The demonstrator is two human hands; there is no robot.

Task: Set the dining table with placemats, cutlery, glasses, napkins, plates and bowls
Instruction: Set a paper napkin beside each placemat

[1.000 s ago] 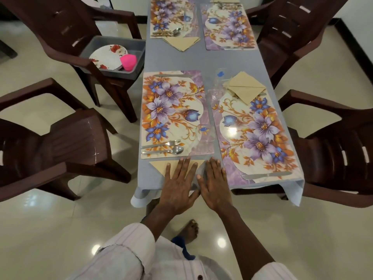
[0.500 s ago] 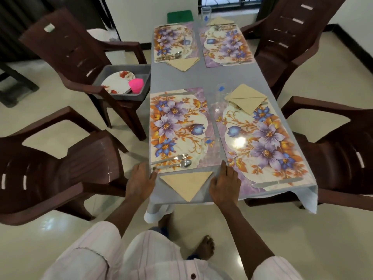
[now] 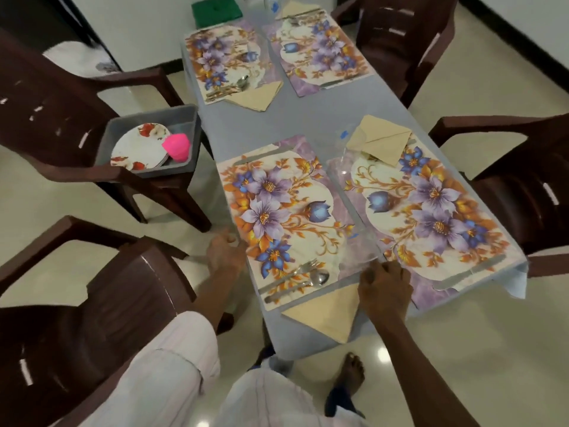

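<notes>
**Hazards.** The near napkin point(image 3: 326, 312) lies with its point at the near edge of the table point(image 3: 308, 118). A brushing sleeve or a tug on the cloth would likely drop it to the floor.

The right hand point(image 3: 385, 288) has curled fingers on the near right corner of the near left placemat point(image 3: 286, 217). The left hand point(image 3: 226, 252), blurred, sits at that mat's left edge. Whether either hand grips the mat cannot be told.

If the mat is shifted, the fork and spoon point(image 3: 295, 277) on its near end would probably skew. A faint clear glass point(image 3: 361, 248) seems to stand just beyond the right hand, between the two near mats, where it is easily knocked over. On the near right placemat point(image 3: 431, 217), a knife point(image 3: 471, 271) lies close to the table's right corner and could fall if nudged.

**Appearance.** The placemats are flat and glossy, with purple, blue and orange flowers. The napkins are tan, folded to triangles. No plates or bowls are on the table. The plates point(image 3: 140, 146), white with red flowers, and a pink bowl point(image 3: 175, 146) sit in a grey tub point(image 3: 166, 171) on the chair point(image 3: 46, 97) to the left. The far left placemat point(image 3: 228, 60) and far right placemat point(image 3: 320, 47) each carry cutlery, with a napkin beside.
</notes>
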